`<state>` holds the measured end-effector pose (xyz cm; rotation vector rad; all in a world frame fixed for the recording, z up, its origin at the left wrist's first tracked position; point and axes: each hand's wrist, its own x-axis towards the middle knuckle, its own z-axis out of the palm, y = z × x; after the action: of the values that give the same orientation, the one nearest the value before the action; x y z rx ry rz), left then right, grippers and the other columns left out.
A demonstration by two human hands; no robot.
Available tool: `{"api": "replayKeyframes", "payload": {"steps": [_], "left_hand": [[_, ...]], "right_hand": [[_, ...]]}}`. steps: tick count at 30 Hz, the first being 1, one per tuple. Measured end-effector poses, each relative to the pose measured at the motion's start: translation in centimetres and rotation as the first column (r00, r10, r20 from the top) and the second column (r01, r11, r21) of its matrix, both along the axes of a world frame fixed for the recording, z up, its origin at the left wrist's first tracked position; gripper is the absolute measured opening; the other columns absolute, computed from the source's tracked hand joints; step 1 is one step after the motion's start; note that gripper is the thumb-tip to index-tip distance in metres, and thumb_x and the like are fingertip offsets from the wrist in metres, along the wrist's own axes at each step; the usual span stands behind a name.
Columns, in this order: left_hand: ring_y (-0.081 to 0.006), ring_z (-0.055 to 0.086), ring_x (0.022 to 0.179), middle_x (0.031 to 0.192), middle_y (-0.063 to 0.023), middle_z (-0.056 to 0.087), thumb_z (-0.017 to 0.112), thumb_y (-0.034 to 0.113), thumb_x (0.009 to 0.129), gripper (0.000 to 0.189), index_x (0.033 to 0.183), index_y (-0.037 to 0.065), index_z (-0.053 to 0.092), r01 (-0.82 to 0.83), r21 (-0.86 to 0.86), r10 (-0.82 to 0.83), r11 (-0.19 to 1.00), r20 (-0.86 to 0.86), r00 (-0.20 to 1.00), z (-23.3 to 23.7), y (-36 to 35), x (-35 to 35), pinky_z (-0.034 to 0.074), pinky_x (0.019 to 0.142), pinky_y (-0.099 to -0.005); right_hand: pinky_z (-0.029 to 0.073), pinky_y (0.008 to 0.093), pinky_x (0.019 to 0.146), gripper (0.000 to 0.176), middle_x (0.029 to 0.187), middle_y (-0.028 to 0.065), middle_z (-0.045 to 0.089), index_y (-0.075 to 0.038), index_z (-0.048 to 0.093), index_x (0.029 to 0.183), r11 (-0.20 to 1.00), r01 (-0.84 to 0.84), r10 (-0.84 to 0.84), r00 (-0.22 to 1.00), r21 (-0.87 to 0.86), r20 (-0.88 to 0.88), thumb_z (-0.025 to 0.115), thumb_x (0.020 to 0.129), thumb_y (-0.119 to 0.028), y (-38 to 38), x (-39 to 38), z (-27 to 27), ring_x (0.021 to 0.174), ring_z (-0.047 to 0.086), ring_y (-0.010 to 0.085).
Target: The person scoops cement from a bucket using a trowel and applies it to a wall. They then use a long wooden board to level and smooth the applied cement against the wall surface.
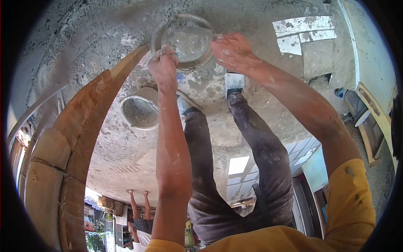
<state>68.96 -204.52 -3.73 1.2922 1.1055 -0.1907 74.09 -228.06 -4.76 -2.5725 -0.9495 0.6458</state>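
Note:
A round, mortar-smeared bucket (193, 66) with grey, watery contents stands tilted on the rough floor at the top middle. My left hand (165, 66) is closed at its near left rim, fingers curled and spotted with cement. On the opposite side my right hand (233, 52), blurred by motion, has its fingers wrapped at the right rim; its fingertips are hard to make out. A second bucket (140, 110), coated inside with grey residue, lies beside my left forearm.
Wet grey mortar (105, 38) spreads across the upper left. A long wooden plank (90, 113) rises at left. Pale tile pieces (304, 31) lie at upper right. My feet are just below the bucket. Another person's legs (134, 203) show at the lower left.

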Motion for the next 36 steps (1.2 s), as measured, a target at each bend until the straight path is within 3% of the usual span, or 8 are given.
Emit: {"api": "replayKeyframes", "payload": {"steps": [5,7,10,16,19,23,28,36], "left_hand": [[-0.0178,0.065,0.073,0.081,-0.0037,0.064,0.064,0.024,0.108,0.025,0.098,0.002,0.070,-0.062,-0.089,0.058,0.994,-0.050,0.997,-2.8,4.3,-2.1,0.059,0.073,-0.0344],[-0.0185,0.066,0.074,0.081,-0.0035,0.064,0.063,0.023,0.108,0.023,0.099,0.003,0.069,-0.049,-0.105,0.038,0.993,-0.104,0.994,-3.5,5.8,-3.6,0.060,0.075,-0.0366],[-0.0198,0.066,0.078,0.081,-0.0037,0.064,0.062,0.025,0.110,0.023,0.100,0.005,0.068,-0.040,-0.119,0.027,0.992,-0.109,0.994,-4.3,6.0,-3.3,0.061,0.079,-0.0388],[-0.0202,0.067,0.081,0.083,-0.0039,0.066,0.062,0.032,0.111,0.028,0.101,0.007,0.068,-0.035,-0.175,0.011,0.984,-0.136,0.991,-4.3,6.7,-2.8,0.058,0.084,-0.0382],[-0.0197,0.068,0.083,0.086,-0.0038,0.067,0.063,0.033,0.110,0.027,0.102,0.007,0.068,-0.017,-0.159,-0.012,0.987,-0.176,0.984,-3.7,6.5,-2.6,0.057,0.088,-0.0379],[-0.0198,0.068,0.085,0.089,-0.0039,0.068,0.063,0.032,0.109,0.026,0.104,0.007,0.068,-0.019,-0.163,-0.011,0.986,-0.179,0.984,-3.6,6.3,-2.6,0.057,0.089,-0.0380],[-0.0213,0.067,0.093,0.096,-0.0055,0.068,0.063,0.033,0.107,0.028,0.108,0.005,0.070,-0.069,-0.137,0.031,0.988,-0.262,0.965,-4.1,6.7,-3.1,0.055,0.094,-0.0402],[-0.0234,0.068,0.101,0.105,-0.0090,0.070,0.061,0.033,0.107,0.033,0.115,0.002,0.070,0.005,-0.124,-0.026,0.992,-0.176,0.984,-1.6,5.7,-2.1,0.054,0.099,-0.0425]], "right_hand": [[0.052,0.0407,0.064,0.024,0.074,0.0149,0.069,-0.003,0.069,0.079,0.908,0.417,-0.402,0.838,-0.043,-0.369,0.062,0.095,-0.021,6.8,-3.8,-10.7,0.069,0.068,0.0282],[0.049,0.0421,0.058,0.032,0.067,0.0130,0.065,-0.002,0.065,0.077,0.807,0.444,-0.541,0.290,-0.390,-0.789,0.060,0.097,-0.026,6.9,-1.6,-5.8,0.060,0.062,0.0252],[0.045,0.0430,0.055,0.037,0.062,0.0097,0.057,-0.001,0.063,0.079,0.727,0.596,-0.486,0.094,-0.342,-0.869,0.062,0.098,-0.033,6.9,-4.2,-5.7,0.055,0.054,0.0206],[0.056,0.0425,0.078,0.029,0.086,0.0102,0.072,-0.004,0.066,0.085,0.977,0.213,-0.211,0.969,0.000,-0.125,0.072,0.095,-0.031,5.7,-2.5,0.7,0.088,0.072,0.0264],[0.056,0.0409,0.079,0.020,0.091,0.0068,0.072,-0.006,0.067,0.088,0.913,-0.023,-0.041,0.988,0.406,0.148,0.071,0.095,-0.025,6.4,0.1,-6.6,0.090,0.073,0.0242],[0.054,0.0387,0.077,0.007,0.096,0.0052,0.072,-0.009,0.068,0.094,0.863,0.204,-0.065,0.952,0.463,-0.300,0.068,0.099,-0.014,8.7,-2.9,-9.1,0.089,0.072,0.0216],[0.054,0.0401,0.074,0.005,0.095,0.0070,0.072,-0.009,0.069,0.097,0.750,-0.299,0.135,0.943,0.590,0.306,0.072,0.099,-0.012,3.5,-2.4,-6.7,0.088,0.072,0.0236],[0.058,0.0392,0.078,0.015,0.100,0.0071,0.074,-0.004,0.068,0.107,0.850,0.078,0.003,0.988,0.522,-0.153,0.075,0.098,-0.014,6.5,-2.9,-9.0,0.092,0.073,0.0224]]}}
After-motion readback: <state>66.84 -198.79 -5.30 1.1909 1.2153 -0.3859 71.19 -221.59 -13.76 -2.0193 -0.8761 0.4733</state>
